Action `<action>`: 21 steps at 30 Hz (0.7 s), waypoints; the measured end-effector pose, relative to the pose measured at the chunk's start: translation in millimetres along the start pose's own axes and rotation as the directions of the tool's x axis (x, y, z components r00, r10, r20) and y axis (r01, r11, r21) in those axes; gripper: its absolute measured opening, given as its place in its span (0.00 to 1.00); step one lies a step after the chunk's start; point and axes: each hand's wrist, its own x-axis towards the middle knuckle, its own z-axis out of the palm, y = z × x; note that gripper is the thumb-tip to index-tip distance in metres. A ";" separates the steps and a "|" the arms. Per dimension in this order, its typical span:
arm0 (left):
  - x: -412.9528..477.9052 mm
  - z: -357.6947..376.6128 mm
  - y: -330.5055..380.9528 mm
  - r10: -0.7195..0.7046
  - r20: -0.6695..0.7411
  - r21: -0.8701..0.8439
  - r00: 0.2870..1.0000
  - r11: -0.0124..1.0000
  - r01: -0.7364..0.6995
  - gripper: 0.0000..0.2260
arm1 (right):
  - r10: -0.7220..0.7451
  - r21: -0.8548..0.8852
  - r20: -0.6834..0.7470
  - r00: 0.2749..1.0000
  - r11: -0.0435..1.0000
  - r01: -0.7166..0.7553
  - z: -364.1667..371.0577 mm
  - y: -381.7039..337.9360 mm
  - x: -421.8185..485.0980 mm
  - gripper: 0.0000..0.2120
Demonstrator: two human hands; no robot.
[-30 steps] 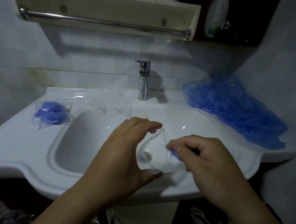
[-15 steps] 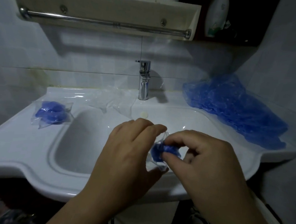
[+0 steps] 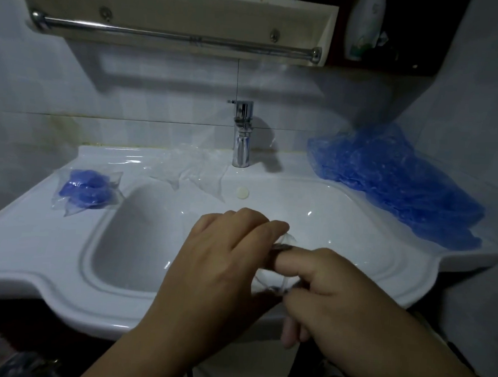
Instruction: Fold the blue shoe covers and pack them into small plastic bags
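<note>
Two hands (image 3: 223, 262) (image 3: 340, 298), one held bag (image 3: 271, 278), one packed bag (image 3: 87, 188) — one shoe-cover heap (image 3: 394, 182).

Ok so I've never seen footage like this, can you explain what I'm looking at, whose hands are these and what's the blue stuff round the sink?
There is no machine: a camera worn on a person's head looks down at their own bare hands. The left hand and right hand both hold a small clear bag above a white sink. Loose blue shoe covers are heaped on its right ledge, a packed bag lies on its left, empty bags beside the tap.
</note>
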 end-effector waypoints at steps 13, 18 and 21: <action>2.0 -7.3 -4.0 0.052 0.181 -0.027 0.982 0.998 -0.048 0.36 | 0.089 0.081 0.040 0.995 0.992 -0.092 -0.5 3.5 0.6 0.24; 2.4 -9.9 -5.7 -0.039 0.244 -0.055 0.969 0.997 0.054 0.37 | 0.046 0.052 0.118 0.992 0.997 -0.053 -0.7 9.6 1.5 0.30; 3.5 -3.8 1.6 -0.022 0.222 -0.090 0.975 0.995 0.043 0.31 | 0.049 -0.109 0.073 0.996 0.993 -0.041 14.5 11.2 6.1 0.24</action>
